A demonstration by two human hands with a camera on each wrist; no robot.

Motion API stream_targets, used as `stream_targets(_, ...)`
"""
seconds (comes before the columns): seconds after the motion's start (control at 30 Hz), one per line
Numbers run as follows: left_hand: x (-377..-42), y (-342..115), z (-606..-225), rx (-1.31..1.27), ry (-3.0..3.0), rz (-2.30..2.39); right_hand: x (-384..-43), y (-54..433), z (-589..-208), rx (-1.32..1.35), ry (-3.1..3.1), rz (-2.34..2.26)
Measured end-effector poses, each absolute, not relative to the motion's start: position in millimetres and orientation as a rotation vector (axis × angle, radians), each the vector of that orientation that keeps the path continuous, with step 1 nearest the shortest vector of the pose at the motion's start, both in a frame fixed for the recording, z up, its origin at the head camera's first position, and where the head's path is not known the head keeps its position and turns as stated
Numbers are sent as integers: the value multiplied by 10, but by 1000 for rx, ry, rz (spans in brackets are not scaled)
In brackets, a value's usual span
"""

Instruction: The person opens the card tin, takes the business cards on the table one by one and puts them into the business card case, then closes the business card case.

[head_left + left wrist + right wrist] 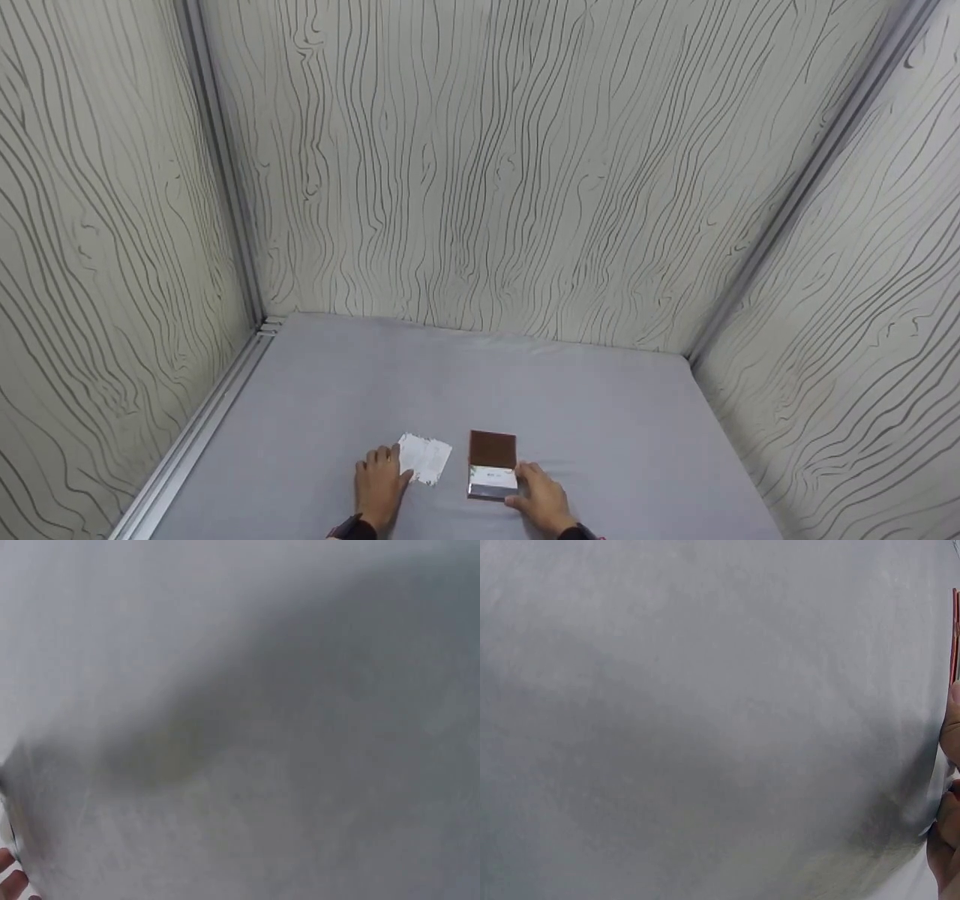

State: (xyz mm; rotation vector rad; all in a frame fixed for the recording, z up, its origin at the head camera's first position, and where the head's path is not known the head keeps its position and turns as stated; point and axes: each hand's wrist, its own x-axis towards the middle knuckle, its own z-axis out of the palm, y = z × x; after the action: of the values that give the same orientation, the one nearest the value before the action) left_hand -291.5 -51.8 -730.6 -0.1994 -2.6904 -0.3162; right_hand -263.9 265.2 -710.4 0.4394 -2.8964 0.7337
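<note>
In the head view my left hand [379, 484] rests on the grey cloth, its fingers spread at the left edge of some white printed cards [427, 459], thumb and forefinger touching them. To the right lies an opened card case [493, 448] with a brown lid folded back. A white card with print [491, 476] sits in its silver-fronted lower half. My right hand [544, 496] holds the case by its right side, thumb at the lower corner. In the left wrist view only a few fingertips [11, 883] show; the right wrist view catches fingers [950, 736] and the case's reddish edge [954, 637].
A grey cloth [360, 382] covers the table, slightly wrinkled near the right hand. Pale wood-grain panels [480, 165] stand behind and on both sides. A metal rail [202, 427] runs along the left edge.
</note>
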Motion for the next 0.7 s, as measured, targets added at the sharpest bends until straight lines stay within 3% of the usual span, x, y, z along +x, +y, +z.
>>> stream_targets(0.7,-2941,-445,-7211,-371,-2441,-677,-2665,2673,-7133,416,-2907,712)
